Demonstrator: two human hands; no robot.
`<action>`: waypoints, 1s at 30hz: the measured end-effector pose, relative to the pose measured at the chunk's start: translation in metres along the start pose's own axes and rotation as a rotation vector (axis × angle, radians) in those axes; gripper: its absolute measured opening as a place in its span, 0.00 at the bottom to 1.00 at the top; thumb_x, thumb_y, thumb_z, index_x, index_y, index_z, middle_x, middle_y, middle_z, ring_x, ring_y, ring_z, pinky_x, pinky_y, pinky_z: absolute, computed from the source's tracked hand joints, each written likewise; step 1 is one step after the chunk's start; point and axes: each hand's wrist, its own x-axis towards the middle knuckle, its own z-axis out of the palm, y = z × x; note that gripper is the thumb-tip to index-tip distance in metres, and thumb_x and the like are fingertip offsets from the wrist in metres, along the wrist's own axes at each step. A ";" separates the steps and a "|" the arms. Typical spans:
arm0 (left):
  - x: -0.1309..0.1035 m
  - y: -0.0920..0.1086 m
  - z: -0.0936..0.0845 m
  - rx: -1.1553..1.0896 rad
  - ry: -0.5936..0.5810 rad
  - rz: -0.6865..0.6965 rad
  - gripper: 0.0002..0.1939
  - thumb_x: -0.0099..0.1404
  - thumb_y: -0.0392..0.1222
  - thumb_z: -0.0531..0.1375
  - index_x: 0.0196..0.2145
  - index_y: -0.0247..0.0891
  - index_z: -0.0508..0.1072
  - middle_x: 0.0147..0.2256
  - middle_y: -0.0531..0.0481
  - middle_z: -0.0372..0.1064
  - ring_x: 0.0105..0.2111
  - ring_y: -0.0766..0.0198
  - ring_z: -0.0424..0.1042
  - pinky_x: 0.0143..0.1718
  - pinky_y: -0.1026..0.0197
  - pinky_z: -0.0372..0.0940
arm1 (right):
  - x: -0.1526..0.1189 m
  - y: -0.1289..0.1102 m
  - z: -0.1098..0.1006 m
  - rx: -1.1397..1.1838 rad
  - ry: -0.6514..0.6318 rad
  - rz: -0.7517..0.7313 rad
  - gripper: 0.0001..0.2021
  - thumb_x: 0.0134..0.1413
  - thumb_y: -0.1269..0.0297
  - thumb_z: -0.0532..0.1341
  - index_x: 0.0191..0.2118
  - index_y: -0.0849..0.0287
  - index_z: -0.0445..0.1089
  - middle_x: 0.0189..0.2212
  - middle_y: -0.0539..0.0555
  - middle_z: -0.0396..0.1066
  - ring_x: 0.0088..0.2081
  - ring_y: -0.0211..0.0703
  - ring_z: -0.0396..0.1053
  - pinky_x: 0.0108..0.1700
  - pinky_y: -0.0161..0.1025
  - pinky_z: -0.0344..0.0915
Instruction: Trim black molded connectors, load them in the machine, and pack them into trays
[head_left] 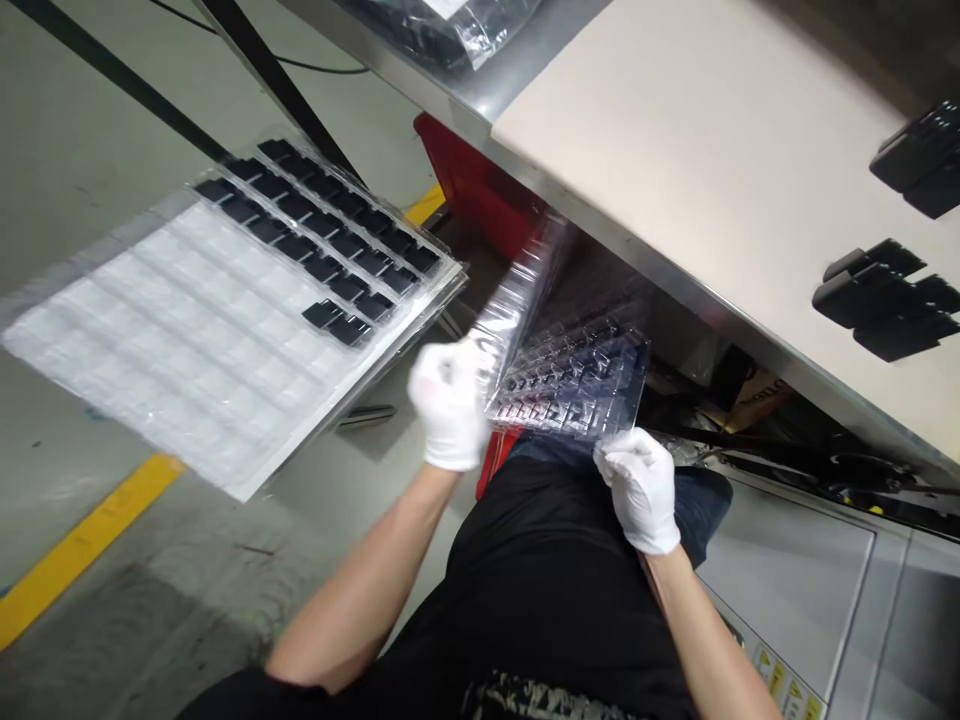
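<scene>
My left hand (451, 408), in a white glove, is closed on the near end of a clear plastic tray (517, 300), which stands tilted and is blurred by motion. My right hand (642, 492), also gloved in white, pinches the corner of a second clear tray (574, 385) with rows of moulded pockets. The two trays fan apart above my lap and meet near my left hand. To the left lies a stack of clear trays (172, 330) with white sheeting. Several black plastic pieces (330, 225) fill rows along the top tray's far side.
A pale-topped workbench (675, 130) with a metal edge spans the upper right. Several black pieces (889, 300) stand on it in groups. Below its edge is a red bin (480, 190). A plastic bag (480, 30) lies at the bench corner.
</scene>
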 end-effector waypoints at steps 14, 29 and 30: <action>-0.051 -0.009 0.060 -0.190 -0.156 0.557 0.08 0.72 0.33 0.60 0.35 0.40 0.65 0.31 0.49 0.71 0.32 0.63 0.72 0.36 0.60 0.68 | 0.023 -0.026 0.027 -0.141 0.026 -0.206 0.03 0.44 0.71 0.64 0.25 0.57 0.74 0.20 0.46 0.68 0.23 0.36 0.63 0.28 0.35 0.58; 0.067 -0.033 0.177 -0.229 -0.058 0.440 0.19 0.76 0.52 0.56 0.29 0.42 0.62 0.25 0.52 0.65 0.25 0.64 0.68 0.31 0.60 0.65 | 0.174 -0.043 0.076 -0.584 0.154 -0.403 0.20 0.56 0.46 0.69 0.26 0.55 0.68 0.22 0.47 0.67 0.27 0.39 0.66 0.36 0.40 0.67; 0.073 -0.036 0.188 -0.232 -0.076 0.449 0.19 0.76 0.53 0.56 0.30 0.42 0.63 0.25 0.51 0.65 0.26 0.63 0.68 0.32 0.59 0.65 | 0.185 -0.043 0.070 -0.686 0.164 -0.413 0.19 0.58 0.45 0.67 0.27 0.54 0.70 0.24 0.48 0.70 0.31 0.42 0.70 0.39 0.42 0.69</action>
